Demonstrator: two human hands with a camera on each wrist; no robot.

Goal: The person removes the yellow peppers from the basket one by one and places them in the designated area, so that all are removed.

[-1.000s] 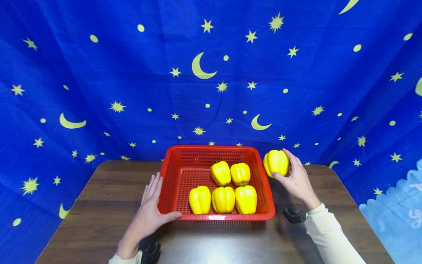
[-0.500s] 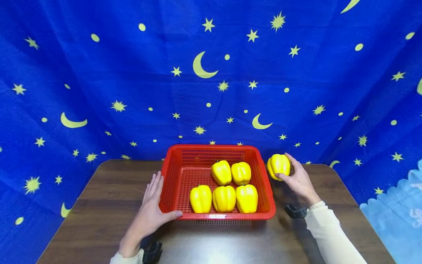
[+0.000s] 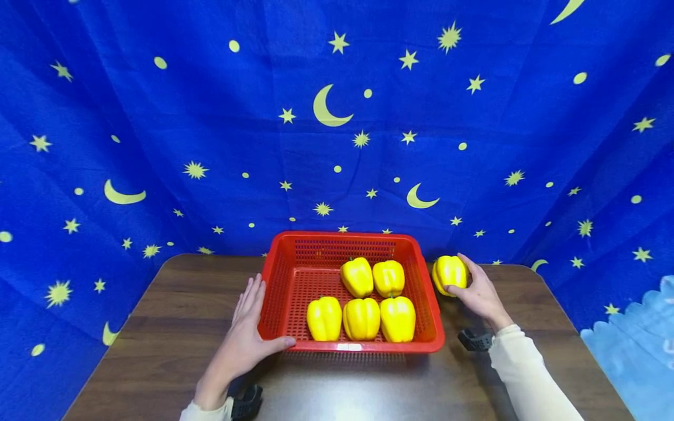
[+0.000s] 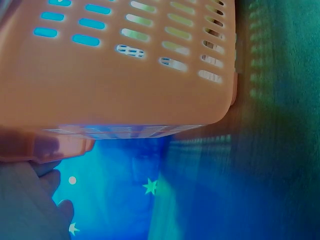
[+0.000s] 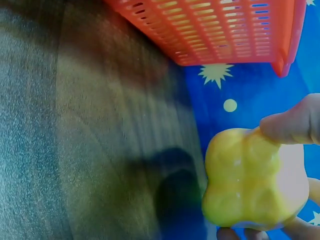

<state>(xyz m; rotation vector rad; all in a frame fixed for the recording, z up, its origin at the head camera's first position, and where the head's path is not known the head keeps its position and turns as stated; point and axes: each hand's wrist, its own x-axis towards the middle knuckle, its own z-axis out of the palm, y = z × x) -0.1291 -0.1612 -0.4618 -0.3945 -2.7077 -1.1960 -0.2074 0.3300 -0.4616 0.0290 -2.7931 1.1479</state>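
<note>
My right hand (image 3: pixel 480 296) holds a yellow bell pepper (image 3: pixel 449 273) just right of the red plastic basket (image 3: pixel 347 347). Thumb and fingers grip the pepper (image 5: pixel 250 180) from opposite sides in the right wrist view, its lobed end showing over the table. Several more yellow bell peppers stand inside the basket: three in a front row, one being the pepper (image 3: pixel 324 318) at left, and two behind, including the pepper (image 3: pixel 388 278) at right. At the basket's left side, my left hand (image 3: pixel 243 330) rests with straight fingers along the rim and its thumb on the front-left corner.
A brown wooden table (image 3: pixel 337 386) lies under the basket. Behind it hangs a blue curtain (image 3: pixel 253 76) with stars and moons, close to the basket's back rim. Light blue fabric (image 3: pixel 637 351) hangs at the right. Black straps (image 3: pixel 475 340) show by both wrists.
My right hand has lowered the pepper toward the table, beside the basket's right wall. The left hand keeps its place on the basket. The whole head view has shifted slightly.
</note>
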